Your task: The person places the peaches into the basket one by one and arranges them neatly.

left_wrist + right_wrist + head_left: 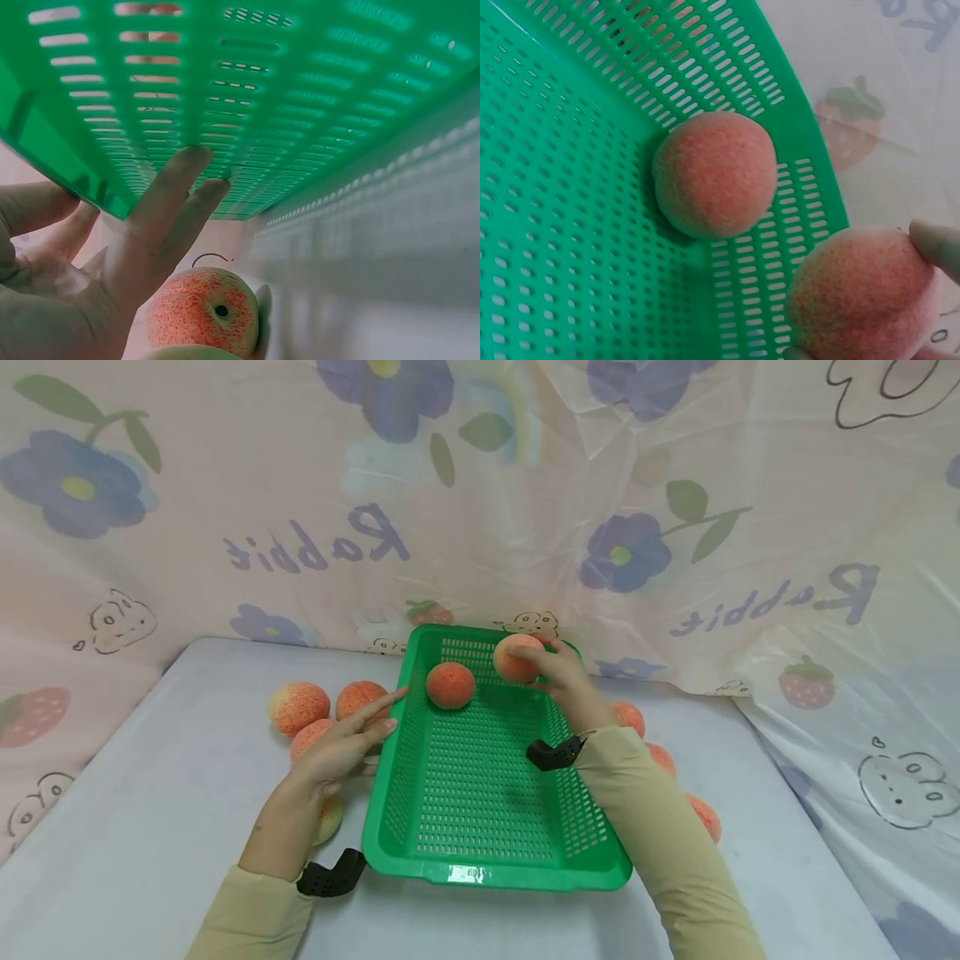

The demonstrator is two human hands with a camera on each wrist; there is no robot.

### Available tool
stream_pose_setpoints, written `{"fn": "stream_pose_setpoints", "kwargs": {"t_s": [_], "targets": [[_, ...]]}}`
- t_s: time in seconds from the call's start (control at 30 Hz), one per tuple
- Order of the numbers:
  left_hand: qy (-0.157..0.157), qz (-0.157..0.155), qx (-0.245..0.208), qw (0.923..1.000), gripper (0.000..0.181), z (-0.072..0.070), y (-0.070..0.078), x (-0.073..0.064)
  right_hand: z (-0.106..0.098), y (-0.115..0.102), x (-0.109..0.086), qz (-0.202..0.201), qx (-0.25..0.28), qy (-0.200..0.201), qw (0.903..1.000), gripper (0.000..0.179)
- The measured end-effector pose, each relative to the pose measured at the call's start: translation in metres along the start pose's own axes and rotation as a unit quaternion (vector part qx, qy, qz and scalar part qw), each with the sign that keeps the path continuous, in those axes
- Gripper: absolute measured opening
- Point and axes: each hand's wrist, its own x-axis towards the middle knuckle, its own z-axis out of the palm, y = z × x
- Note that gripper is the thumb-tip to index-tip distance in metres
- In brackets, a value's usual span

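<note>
A green perforated basket stands in the middle of the table. My right hand grips a peach above the basket's far right part; in the right wrist view that peach shows beside the rim with fingertips at its sides. Another peach lies inside at the far left corner. My left hand touches the basket's left side with fairly straight fingers. In the left wrist view, two fingers rest against the outer wall, while others reach the rim.
Left of the basket lie several peaches, partly hidden by the left hand. More peaches lie to its right, partly covered by the right arm. A printed cloth hangs behind the white table.
</note>
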Motion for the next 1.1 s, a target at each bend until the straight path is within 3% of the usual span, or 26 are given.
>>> {"fn": "stream_pose_setpoints", "kwargs": {"t_s": [0.57,1.1], "targets": [[0.002,0.001,0.001,1.0,0.052,0.001,-0.002,0.001,0.012,0.023,0.012,0.041,-0.033,0.006,0.9986,0.072],[-0.002,-0.001,-0.008,1.0,0.052,0.0,-0.003,0.002,0.021,0.036,0.018,0.079,-0.086,-0.046,0.9921,0.068]]}}
